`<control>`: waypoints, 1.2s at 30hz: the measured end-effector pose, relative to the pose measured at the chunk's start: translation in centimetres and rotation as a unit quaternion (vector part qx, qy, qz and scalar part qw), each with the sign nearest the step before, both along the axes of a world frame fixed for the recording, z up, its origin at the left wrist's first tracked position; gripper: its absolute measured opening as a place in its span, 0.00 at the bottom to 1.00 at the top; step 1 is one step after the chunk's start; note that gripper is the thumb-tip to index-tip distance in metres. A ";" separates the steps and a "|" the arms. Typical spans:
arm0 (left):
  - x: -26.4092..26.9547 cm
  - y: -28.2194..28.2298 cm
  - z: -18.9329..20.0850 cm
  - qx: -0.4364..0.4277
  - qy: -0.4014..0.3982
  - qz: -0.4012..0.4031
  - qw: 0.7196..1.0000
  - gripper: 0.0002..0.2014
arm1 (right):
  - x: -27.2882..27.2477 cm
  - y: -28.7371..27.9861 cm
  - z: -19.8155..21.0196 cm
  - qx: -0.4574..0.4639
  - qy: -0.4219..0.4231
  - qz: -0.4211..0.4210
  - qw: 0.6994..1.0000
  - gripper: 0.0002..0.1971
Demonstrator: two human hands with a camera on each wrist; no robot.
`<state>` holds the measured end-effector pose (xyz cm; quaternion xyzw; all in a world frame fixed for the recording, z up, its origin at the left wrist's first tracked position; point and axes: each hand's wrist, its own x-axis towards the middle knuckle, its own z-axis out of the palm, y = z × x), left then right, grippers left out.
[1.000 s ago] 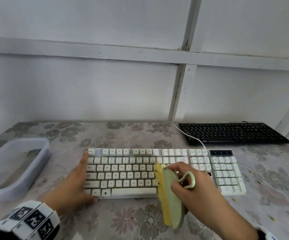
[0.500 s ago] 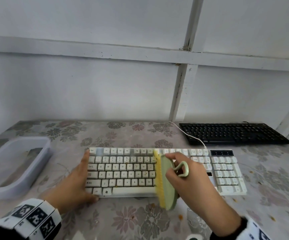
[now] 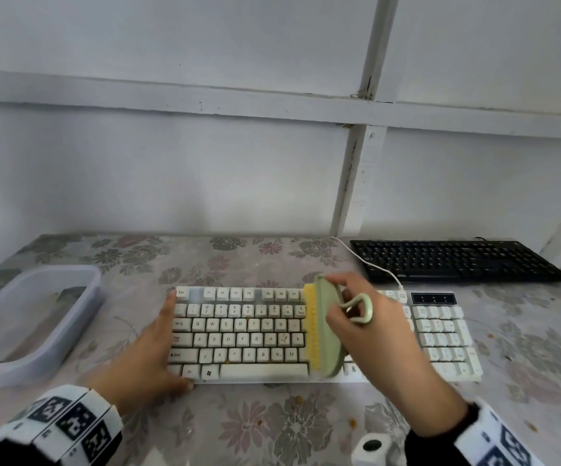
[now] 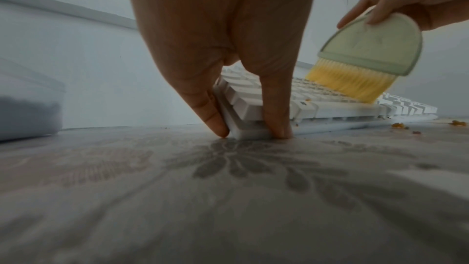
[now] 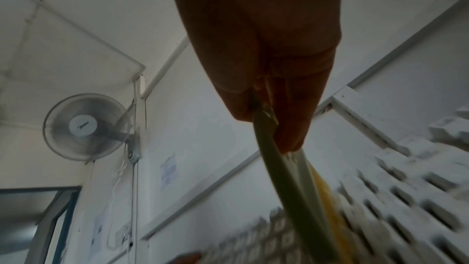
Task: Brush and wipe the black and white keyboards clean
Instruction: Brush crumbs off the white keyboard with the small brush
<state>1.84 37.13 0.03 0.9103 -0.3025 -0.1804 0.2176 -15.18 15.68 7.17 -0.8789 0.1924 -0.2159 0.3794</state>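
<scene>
At the centre of the head view, the white keyboard (image 3: pixel 272 334) is lying on the flowered table (image 3: pixel 272 428), and the left hand (image 3: pixel 151 358) is bracing its left edge, straight fingers (image 4: pixel 210 111) along the side and thumb at the front corner. The right hand (image 3: pixel 380 331) is gripping the brush (image 3: pixel 326 327), fingers curled round its green back, yellow bristles touching the middle keys. The black keyboard (image 3: pixel 457 260) is sitting at upper right against the wall, the tub (image 3: pixel 80 297) near the left edge; crumbs (image 4: pixel 397 125) are lying along the front edge.

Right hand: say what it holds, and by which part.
The right hand holds the green brush by its flat back, fingers curled over the body beside the loop handle; the yellow bristles rest on the white keyboard.
</scene>
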 end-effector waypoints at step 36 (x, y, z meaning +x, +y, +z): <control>0.1 0.1 -0.1 -0.014 -0.003 -0.007 1.000 0.66 | 0.4 1.0 1.1 0.032 -0.040 -0.015 0.999 0.17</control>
